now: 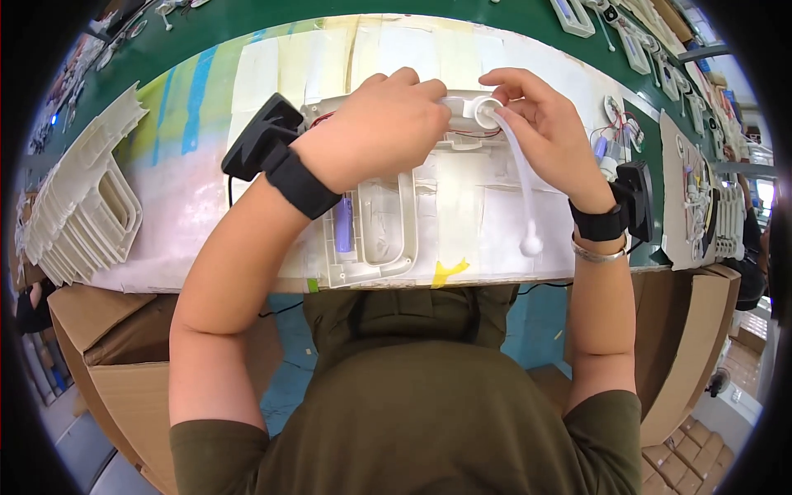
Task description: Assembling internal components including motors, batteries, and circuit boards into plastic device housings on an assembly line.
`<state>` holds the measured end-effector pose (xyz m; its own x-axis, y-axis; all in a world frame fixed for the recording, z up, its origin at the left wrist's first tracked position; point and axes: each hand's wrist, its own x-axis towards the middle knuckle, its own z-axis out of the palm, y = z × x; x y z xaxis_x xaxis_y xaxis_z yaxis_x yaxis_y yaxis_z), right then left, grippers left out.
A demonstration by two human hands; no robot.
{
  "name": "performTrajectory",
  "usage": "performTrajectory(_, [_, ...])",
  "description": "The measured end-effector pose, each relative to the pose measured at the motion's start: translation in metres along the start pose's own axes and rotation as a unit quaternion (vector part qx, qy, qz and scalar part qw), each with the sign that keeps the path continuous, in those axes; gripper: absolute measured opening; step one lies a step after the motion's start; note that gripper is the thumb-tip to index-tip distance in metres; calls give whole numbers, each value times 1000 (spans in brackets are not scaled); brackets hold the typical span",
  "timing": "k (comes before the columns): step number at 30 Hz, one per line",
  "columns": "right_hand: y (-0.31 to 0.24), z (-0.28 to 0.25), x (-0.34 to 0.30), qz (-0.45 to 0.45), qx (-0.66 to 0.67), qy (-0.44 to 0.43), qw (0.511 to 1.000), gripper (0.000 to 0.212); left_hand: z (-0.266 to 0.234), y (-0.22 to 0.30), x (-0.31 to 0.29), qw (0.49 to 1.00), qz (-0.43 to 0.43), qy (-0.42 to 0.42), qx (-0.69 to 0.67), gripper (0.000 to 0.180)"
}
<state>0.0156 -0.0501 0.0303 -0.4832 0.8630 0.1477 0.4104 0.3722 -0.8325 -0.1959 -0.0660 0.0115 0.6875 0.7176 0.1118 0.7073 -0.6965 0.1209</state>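
A white plastic housing (462, 142) lies across the far middle of the work surface, red wires beside it. My left hand (388, 124) is closed over its left part; the fingertips are mostly hidden. My right hand (544, 124) curls at the housing's right end, its thumb and fingers pinched at a round white collar (487, 112). Out of the collar a translucent white tube (521, 169) hangs towards me, with a small ball at its end. Below my left hand, the housing's frame-shaped part (407, 223) reaches the near edge, with a purple cylindrical cell (343, 224) inside it.
Stacked white plastic shells (87, 202) stand at the left. To the right lie wired parts with purple cells (610, 144) and a cardboard sheet (678, 198). Cardboard boxes (136, 396) flank my body below the table edge. More white parts (631, 49) line the green bench beyond.
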Motion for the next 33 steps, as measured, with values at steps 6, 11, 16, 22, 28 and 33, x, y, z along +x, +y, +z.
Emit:
performTrajectory(6, [4, 7, -4, -114, -74, 15, 991, 22, 13, -1, 4, 995, -51, 60, -61, 12])
performTrajectory(11, [3, 4, -4, -144, -107, 29, 983, 22, 0, -3, 9, 990, -54, 31, -126, 13])
performTrajectory(16, [7, 11, -6, -160, -119, 53, 978, 24, 10, 1, 8, 991, -70, 60, -96, 12])
performTrajectory(22, [24, 45, -25, -271, -283, 129, 911, 24, 9, 5, 9, 991, -78, 71, -78, 12])
performTrajectory(28, [16, 43, -26, -297, -337, 127, 884, 29, -1, 5, -1, 993, -53, 60, -84, 16])
performTrajectory(33, [-13, 19, -30, -175, -205, 39, 962, 30, -39, -11, -44, 955, -21, 200, -220, 36])
